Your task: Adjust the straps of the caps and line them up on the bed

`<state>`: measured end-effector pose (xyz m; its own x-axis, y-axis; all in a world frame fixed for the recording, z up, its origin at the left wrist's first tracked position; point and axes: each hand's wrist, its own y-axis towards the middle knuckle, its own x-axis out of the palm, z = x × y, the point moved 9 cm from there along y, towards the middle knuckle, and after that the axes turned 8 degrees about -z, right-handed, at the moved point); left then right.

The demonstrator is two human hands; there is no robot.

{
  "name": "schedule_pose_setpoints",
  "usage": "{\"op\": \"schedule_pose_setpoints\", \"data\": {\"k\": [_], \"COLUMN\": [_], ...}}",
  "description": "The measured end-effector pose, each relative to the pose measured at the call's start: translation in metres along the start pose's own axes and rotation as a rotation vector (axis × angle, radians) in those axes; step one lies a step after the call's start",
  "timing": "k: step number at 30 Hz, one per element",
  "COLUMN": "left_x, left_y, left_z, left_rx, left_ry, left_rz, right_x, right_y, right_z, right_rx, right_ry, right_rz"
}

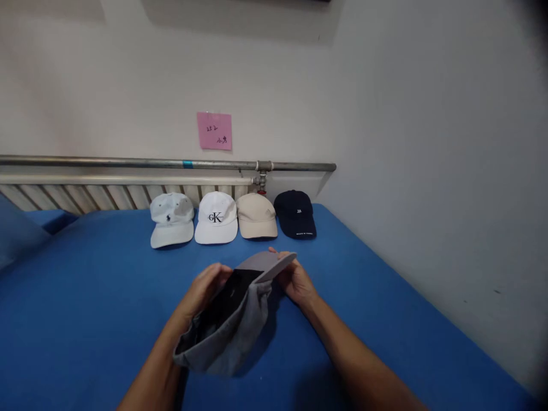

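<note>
I hold a grey cap (237, 331) upside down above the blue bed (94, 297), its dark inside facing me and its brim pointing away. My left hand (205, 285) grips the left side of the crown near the brim, fingers curled over the edge. My right hand (295, 279) pinches the right side of the brim. Beyond it, in a row near the wall, lie a pale cap with a small rider logo (172, 220), a white cap with black letters (216, 218), a beige cap (257, 216) and a navy cap (295, 214).
A metal pipe (128, 164) with a red valve (261, 185) runs along the wall over a radiator (85, 196). A pink note (214, 131) is stuck to the wall. A blue pillow (17, 234) lies at the left. A white wall bounds the bed on the right.
</note>
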<state>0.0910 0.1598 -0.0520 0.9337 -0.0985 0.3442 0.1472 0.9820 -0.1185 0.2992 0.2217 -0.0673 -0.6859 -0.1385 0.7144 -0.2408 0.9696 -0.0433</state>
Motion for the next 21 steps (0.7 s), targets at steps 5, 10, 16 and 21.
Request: {"op": "schedule_pose_setpoints", "data": {"k": [5, 10, 16, 21], "left_x": [0.001, 0.018, -0.020, -0.050], "left_y": [-0.005, -0.009, -0.006, -0.007], "left_z": [-0.010, -0.022, -0.005, -0.004], "left_rx": [-0.109, -0.227, -0.047, 0.028], "left_ry": [0.208, 0.058, 0.016, 0.036], "left_rz": [0.112, -0.009, 0.285, 0.447], "right_x": [0.011, 0.010, 0.003, 0.012], "right_y": [-0.001, 0.001, 0.001, -0.020], "right_z": [-0.001, 0.001, 0.005, -0.017], "right_rx": [0.003, 0.057, 0.079, -0.107], "right_ry": [0.026, 0.019, 0.010, -0.293], "right_rz": [-0.064, -0.005, -0.016, -0.012]}}
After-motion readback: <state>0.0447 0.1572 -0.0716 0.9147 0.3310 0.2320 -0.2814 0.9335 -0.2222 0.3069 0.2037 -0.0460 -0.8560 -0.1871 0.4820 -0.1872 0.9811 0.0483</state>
